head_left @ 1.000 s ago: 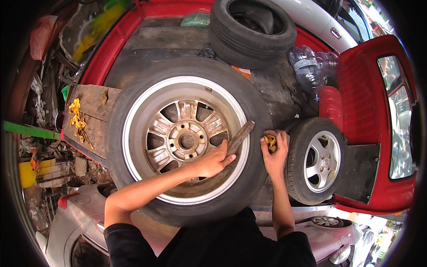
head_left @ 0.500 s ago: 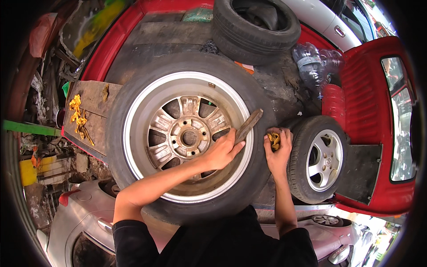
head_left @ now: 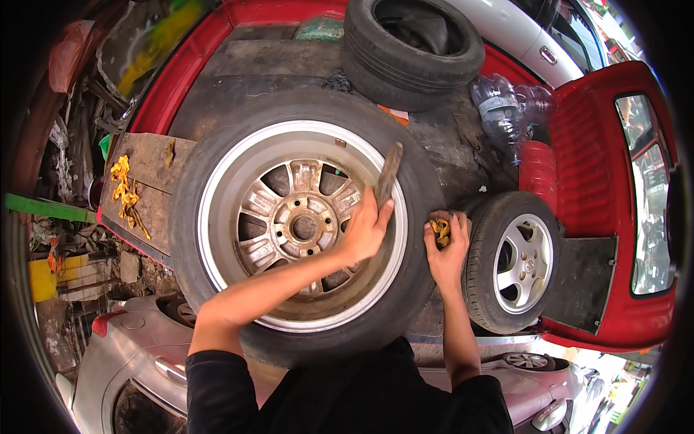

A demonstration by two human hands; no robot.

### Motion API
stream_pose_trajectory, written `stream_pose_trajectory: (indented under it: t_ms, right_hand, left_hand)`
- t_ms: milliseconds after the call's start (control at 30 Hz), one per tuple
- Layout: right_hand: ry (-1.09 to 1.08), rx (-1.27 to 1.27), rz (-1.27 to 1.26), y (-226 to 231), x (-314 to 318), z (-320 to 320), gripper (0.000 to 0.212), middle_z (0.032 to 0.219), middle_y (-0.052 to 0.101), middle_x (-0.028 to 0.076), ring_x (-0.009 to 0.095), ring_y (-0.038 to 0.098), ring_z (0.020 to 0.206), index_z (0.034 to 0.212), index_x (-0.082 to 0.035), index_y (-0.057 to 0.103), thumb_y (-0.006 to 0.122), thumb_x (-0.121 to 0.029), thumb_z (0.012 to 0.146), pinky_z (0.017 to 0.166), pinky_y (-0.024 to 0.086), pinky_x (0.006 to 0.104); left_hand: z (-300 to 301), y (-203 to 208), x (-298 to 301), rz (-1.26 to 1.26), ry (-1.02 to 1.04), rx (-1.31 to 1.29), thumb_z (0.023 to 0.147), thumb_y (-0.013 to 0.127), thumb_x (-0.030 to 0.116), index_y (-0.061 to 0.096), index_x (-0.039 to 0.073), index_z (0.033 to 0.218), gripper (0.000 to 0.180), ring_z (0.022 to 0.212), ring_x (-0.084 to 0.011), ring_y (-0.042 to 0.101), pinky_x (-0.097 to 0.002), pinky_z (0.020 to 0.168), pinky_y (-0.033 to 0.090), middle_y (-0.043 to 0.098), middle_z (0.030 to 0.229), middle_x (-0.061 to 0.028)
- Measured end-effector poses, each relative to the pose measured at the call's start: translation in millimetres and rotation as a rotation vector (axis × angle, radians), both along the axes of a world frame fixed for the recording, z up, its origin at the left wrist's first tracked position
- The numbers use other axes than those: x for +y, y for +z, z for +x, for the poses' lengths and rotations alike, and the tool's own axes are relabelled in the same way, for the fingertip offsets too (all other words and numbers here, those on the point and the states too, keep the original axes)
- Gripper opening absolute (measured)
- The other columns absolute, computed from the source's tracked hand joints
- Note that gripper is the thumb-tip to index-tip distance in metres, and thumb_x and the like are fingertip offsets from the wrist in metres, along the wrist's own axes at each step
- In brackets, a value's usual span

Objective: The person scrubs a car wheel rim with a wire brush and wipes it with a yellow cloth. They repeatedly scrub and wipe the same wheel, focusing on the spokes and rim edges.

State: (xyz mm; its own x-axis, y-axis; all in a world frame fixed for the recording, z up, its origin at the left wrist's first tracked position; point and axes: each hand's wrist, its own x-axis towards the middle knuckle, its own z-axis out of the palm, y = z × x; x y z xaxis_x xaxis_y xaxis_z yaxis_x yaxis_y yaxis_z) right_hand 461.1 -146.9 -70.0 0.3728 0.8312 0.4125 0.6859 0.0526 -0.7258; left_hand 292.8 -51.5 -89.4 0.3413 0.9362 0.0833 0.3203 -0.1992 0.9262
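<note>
A large tire (head_left: 426, 181) lies flat in front of me, mounted on a dirty silver alloy wheel (head_left: 302, 177) with its hub and spokes facing up. My left hand (head_left: 365, 230) is closed around a flat greyish-brown strip (head_left: 390, 172), perhaps wood or a file, its free end pointing away over the right side of the wheel's rim. To the right of that tire, my right hand (head_left: 450, 253) pinches a crumpled yellow-brown wad (head_left: 441, 230), possibly a rag. Its fingertips are near the tire's right sidewall; whether they touch it I cannot tell.
A smaller wheel with tire (head_left: 473, 278) leans at the right. Loose tires (head_left: 383, 69) are stacked at the back, near clear plastic bottles (head_left: 499, 108). More yellow scraps (head_left: 124, 189) lie on a board at the left. Red truck-bed walls (head_left: 163, 101) surround this; a silver car (head_left: 137, 347) stands close by.
My left hand has shifted slightly up and left, and the strip has swung more upright. My right hand, still holding the yellow wad, has moved a little left.
</note>
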Motion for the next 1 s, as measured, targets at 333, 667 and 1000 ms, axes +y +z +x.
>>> stream_pose_trajectory:
  t_ms: [333,667,1000]
  right_hand:
    - [0.006,0.0,0.008,2,1,0,0.019,0.1,0.056,0.015,0.032,0.062,0.091,0.104,0.001,0.068,0.072,-0.002,0.086,0.082,0.049,0.0395]
    - [-0.002,0.118,-0.022,4,-1,-3,0.018,0.1,0.06,0.014,0.033,0.058,0.095,0.102,0.0,0.067,0.072,-0.002,0.085,0.088,0.045,0.0403]
    - [-0.017,0.034,-0.028,6,-1,-3,0.018,0.099,0.058,0.014,0.034,0.059,0.095,0.102,0.0,0.067,0.072,-0.003,0.085,0.087,0.046,0.0411]
  left_hand:
    - [-14,7,-30,-0.26,-0.12,0.153,0.108,0.048,0.031,0.042,-0.013,0.134,0.051,0.122,-0.0524,0.057,-0.0506,0.105,0.041,0.059,0.121,-0.0402]
    - [-7,-3,-31,0.069,0.038,-0.04,0.106,0.052,0.023,0.042,-0.014,0.121,0.042,0.099,-0.0617,0.058,-0.0598,0.086,0.045,0.06,0.096,-0.0441]
    - [6,-8,16,-0.028,0.172,0.06,0.106,0.05,0.024,0.046,-0.012,0.117,0.037,0.098,-0.0583,0.063,-0.056,0.087,0.046,0.062,0.092,-0.041]
